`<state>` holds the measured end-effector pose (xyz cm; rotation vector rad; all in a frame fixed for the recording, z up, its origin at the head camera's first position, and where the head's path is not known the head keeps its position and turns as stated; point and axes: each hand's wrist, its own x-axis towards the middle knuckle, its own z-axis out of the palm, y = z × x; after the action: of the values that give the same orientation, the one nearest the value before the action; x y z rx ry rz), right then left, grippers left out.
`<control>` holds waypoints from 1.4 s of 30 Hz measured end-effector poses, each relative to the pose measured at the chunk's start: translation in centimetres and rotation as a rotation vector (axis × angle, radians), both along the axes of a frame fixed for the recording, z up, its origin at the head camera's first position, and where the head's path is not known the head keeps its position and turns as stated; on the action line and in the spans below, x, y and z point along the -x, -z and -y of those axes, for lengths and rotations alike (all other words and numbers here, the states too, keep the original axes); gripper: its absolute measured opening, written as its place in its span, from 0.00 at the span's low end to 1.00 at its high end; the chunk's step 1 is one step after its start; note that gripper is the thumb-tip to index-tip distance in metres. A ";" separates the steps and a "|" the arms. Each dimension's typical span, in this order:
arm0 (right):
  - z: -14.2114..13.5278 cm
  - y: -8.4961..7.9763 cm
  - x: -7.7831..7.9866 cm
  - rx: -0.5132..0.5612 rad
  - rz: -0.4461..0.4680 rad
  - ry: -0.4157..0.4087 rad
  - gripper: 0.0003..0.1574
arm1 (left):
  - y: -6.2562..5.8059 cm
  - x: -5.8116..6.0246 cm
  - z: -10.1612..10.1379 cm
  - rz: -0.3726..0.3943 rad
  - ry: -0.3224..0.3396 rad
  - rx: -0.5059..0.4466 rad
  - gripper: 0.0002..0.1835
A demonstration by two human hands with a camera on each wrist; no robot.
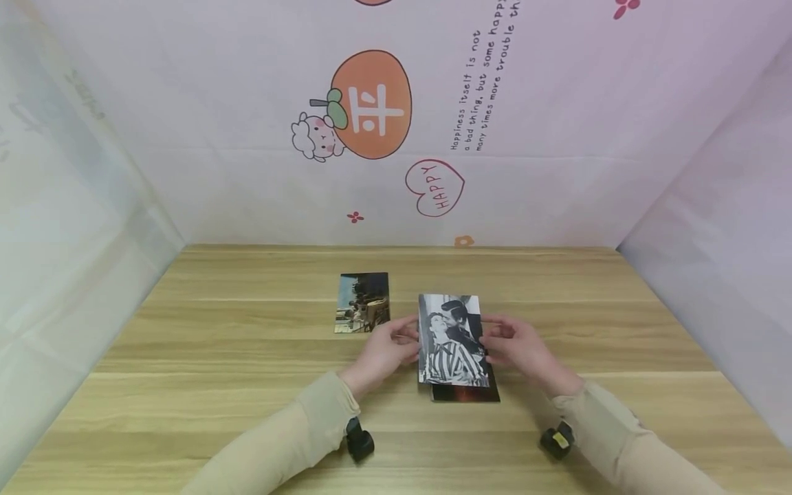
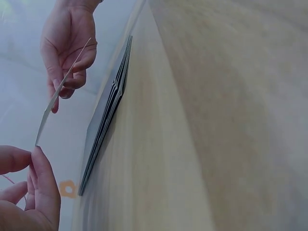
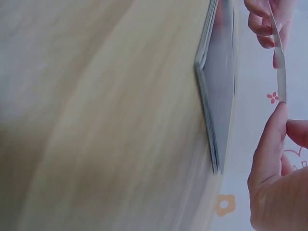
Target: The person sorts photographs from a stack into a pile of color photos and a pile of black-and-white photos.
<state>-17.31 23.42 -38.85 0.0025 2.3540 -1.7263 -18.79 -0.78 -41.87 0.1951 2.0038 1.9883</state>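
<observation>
A black-and-white photo card [image 1: 452, 344] of two people is held up by both hands, one at each side edge. My left hand [image 1: 386, 349] pinches its left edge between thumb and fingers. On the opposite edge, my right hand [image 1: 522, 347] does the same. Below the raised card lies a stack of cards [image 1: 467, 394], its dark top card showing past the lower edge. In the left wrist view, the stack [image 2: 108, 108] appears as several thin layers on the table, with the held card [image 2: 48, 108] apart above it, slightly bowed.
A colour photo card [image 1: 363, 302] lies alone on the wooden table [image 1: 247, 412], left of and behind the stack. A white printed cloth [image 1: 247, 172] rises at the table's back edge, with pale cloth walls at both sides. Black wrist cameras [image 1: 359, 441] hang under the sleeves.
</observation>
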 end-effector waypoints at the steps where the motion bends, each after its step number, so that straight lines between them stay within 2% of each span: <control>1: 0.2 -0.1 0.0 0.001 0.001 0.001 0.34 | 0.0 0.0 0.2 -0.003 -0.001 0.001 0.33; 10: 2.6 -0.7 0.2 0.085 0.031 -0.003 0.31 | 0.0 0.1 2.6 0.017 -0.022 0.006 0.32; 19: 5.4 -1.0 0.5 0.173 0.041 -0.001 0.29 | -0.6 0.0 5.1 0.030 -0.082 0.026 0.32; 27: 7.9 -0.9 0.8 0.163 0.045 -0.003 0.26 | -0.8 -0.2 7.4 0.044 -0.122 0.052 0.32; 32: 9.6 -0.6 1.0 0.193 0.052 0.018 0.26 | -1.0 -0.2 9.1 0.025 -0.109 0.095 0.32; 42: 13.7 -0.8 1.1 0.310 0.043 -0.006 0.28 | -1.9 -0.3 13.8 -0.020 -0.079 0.135 0.31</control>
<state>-18.45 9.73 -38.07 -0.0176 2.0313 -2.0465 -18.44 -14.55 -39.92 0.1070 2.1809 1.8950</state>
